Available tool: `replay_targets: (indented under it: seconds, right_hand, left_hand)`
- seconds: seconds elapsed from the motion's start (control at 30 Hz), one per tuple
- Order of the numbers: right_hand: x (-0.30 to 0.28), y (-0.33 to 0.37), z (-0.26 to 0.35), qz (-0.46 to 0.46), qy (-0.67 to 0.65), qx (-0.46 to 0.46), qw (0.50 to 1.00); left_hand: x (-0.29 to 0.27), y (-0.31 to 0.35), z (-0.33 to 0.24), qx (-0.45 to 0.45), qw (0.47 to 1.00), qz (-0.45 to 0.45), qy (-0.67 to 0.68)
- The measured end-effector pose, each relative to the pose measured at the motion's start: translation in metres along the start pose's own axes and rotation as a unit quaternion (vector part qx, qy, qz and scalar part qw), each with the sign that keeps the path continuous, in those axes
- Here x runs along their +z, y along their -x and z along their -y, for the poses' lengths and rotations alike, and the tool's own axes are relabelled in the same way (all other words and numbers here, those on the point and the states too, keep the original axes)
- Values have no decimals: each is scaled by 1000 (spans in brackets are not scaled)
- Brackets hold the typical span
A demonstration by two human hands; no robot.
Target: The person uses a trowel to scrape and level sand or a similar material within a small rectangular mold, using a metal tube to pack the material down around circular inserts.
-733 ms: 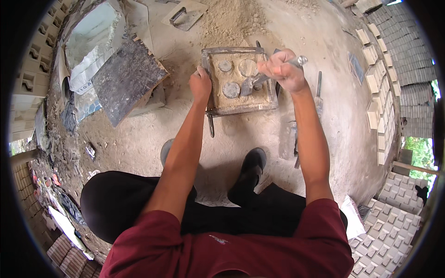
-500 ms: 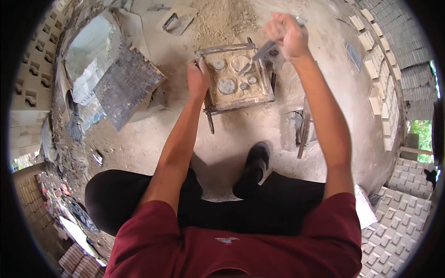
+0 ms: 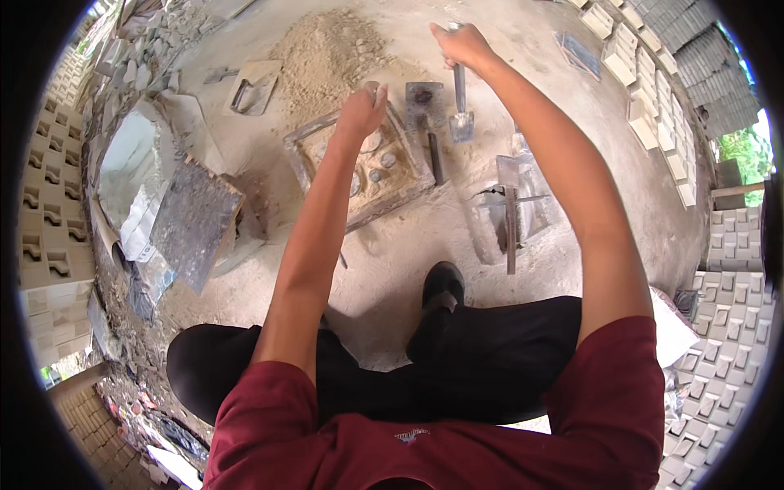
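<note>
Item: grey metal trowel with a flat blade (image 3: pixel 461 124), now swung clear of the dark, square, wooden-looking frame (image 3: pixel 396 204) to its right; this leaves the tan sand fill (image 3: pixel 406 173) and round grey discs (image 3: pixel 375 175) free of the blade.
Item: your right hand (image 3: pixel 462 46), raised, arm outstretched beyond the frame's right side, fingers closed around the trowel's upper end.
Item: your left hand (image 3: pixel 362 113), shifted to the frame's far edge, forearm crossing it; whether its fingers grip cannot be told.
Frame: on the floor (image 3: pixel 535 286).
</note>
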State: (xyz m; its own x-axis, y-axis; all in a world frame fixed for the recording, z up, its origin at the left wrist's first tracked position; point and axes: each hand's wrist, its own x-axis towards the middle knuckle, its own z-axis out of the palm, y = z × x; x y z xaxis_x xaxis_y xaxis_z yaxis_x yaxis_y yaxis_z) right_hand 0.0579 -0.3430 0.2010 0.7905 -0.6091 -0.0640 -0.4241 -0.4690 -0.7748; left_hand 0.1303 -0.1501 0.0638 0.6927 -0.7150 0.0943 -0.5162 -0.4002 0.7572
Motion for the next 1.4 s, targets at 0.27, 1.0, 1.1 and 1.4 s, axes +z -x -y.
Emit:
replay_targets:
  seconds: [0.27,1.0,1.1,1.4]
  right_hand:
    - [-29,-57,-139,-102,-128,199,966]
    - [95,23,-182,25,258,97,961]
    - [128,49,-185,42,315,106,942]
    - [95,42,-194,-116,212,116,963]
  left_hand:
    - [62,-29,10,64,982,-146,-101]
    - [60,-22,43,16,972,-53,-229]
    - [58,-25,48,47,974,-19,-223]
    - [5,-43,101,49,993,-6,-103]
